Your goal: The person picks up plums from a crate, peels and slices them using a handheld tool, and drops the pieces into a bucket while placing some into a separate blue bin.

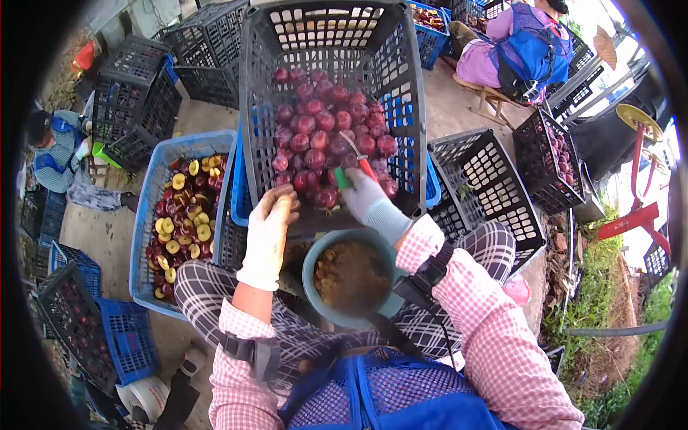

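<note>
The right hand [365, 197] grips a tool [344, 179] at 12 o'clock. The left hand [271, 218] curls; its hold is unclear. The plums [315, 136] look soft: cup gently.

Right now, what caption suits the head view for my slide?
White-gloved left hand and right hand holding a red-handled tool reach into a black plastic crate of red plums.

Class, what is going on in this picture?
A seated person in white gloves works at a black crate of whole red plums. The right hand holds a small tool among them; the left hand is at the crate's near edge. A blue crate beside it holds halved plums; a bowl sits between the knees.
</note>
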